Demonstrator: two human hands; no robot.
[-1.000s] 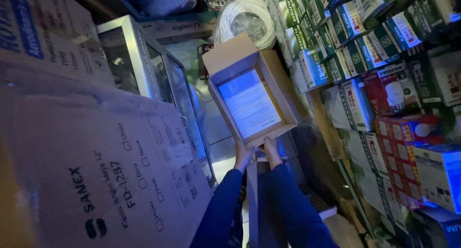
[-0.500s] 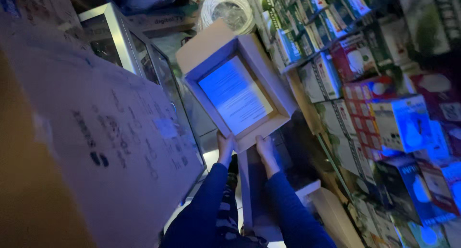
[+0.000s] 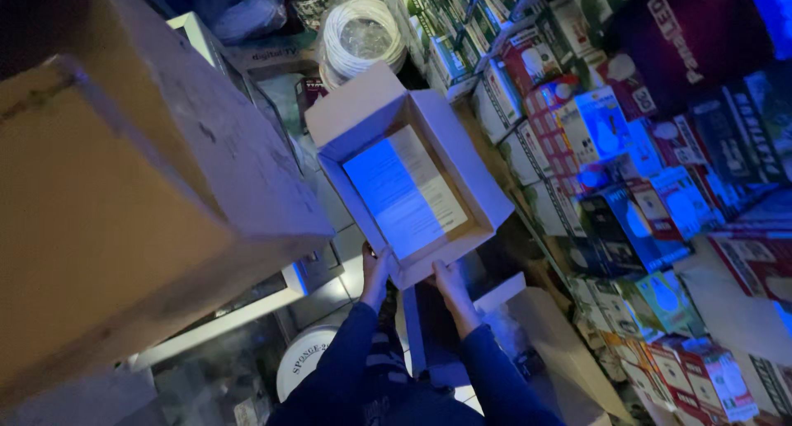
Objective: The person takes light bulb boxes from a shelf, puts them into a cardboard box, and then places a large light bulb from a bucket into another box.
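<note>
I hold an open cardboard box (image 3: 462,174) out in front of me with both hands. A sheet of paper (image 3: 404,197) lies flat on its bottom. My left hand (image 3: 376,269) grips the near left corner of the box, and my right hand (image 3: 450,284) grips the near edge from below. Both arms wear dark blue sleeves. One flap of the box stands open at the far side.
A big cardboard carton (image 3: 124,195) looms at the left. Shelves of small coloured boxes (image 3: 627,145) fill the right side. A coil of white cable (image 3: 361,32) lies beyond the box. A glass cabinet (image 3: 247,80) and a round white tub (image 3: 301,362) stand below left.
The view has swung and the box now sits lower and nearer the middle. My hands keep the same grip on its near edge.
</note>
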